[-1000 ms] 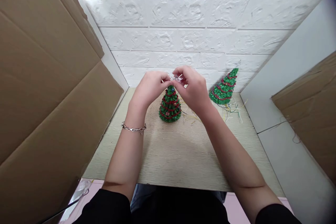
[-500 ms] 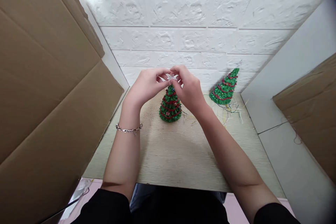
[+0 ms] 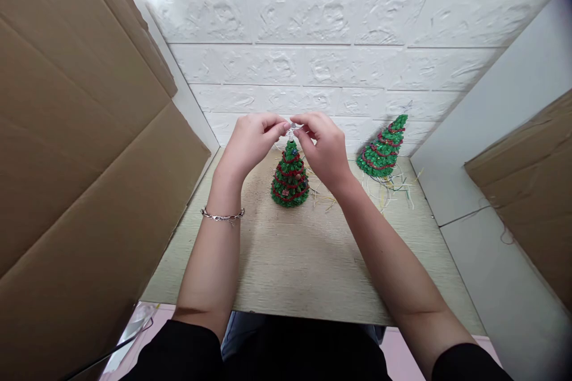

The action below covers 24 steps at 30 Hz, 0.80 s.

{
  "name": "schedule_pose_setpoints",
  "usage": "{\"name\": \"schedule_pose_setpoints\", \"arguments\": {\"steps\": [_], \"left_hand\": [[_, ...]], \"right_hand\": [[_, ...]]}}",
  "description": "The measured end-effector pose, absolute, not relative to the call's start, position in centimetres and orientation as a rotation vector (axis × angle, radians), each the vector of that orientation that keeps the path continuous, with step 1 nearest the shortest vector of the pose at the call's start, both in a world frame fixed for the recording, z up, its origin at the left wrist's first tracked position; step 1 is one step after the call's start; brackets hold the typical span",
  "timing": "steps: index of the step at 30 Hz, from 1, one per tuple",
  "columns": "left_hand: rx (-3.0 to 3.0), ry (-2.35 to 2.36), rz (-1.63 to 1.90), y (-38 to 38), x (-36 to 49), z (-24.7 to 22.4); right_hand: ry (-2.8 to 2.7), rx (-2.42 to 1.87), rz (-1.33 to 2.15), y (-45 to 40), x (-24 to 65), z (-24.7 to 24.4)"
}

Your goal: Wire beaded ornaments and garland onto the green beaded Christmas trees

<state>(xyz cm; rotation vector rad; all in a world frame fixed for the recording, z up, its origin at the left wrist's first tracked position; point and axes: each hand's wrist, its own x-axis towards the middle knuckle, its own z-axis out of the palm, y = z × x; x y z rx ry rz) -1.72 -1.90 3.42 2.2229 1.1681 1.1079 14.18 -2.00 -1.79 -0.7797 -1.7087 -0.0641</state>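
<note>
A small green Christmas tree (image 3: pixel 289 181) stands upright on the table, wound with red garland and dotted with little ornaments. Right at its tip is a clear star topper (image 3: pixel 292 127), mostly covered by fingers. My left hand (image 3: pixel 257 140) pinches the star from the left, thumb against the fingers. From the right, my right hand (image 3: pixel 325 146) pinches it between thumb and index finger. Both hands are closed at the tip, above the green branches.
A second decorated tree (image 3: pixel 384 147) with a clear star leans at the back right, by loose wires (image 3: pixel 388 187). Cardboard (image 3: pixel 89 131) rises on the left and more cardboard (image 3: pixel 527 184) on the right. A white brick-pattern wall (image 3: pixel 304 65) closes the back of the wooden table (image 3: pixel 308 268).
My fingers have shifted slightly on the star, so less of it shows and more of the treetop below is exposed. The trees have stayed in place.
</note>
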Motion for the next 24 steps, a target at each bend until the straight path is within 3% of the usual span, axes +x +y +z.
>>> {"name": "schedule_pose_setpoints", "arguments": {"steps": [13,24], "left_hand": [[2.204,1.184,1.067,-1.66,-1.76,3.22],[2.205,1.170,1.051,-1.20,-2.12,3.01]], "right_hand": [[-1.720,-0.874,-0.046,-2.03,14.35,-1.85],[-1.643,-0.933,0.213,-1.89,14.20,-2.11]]}}
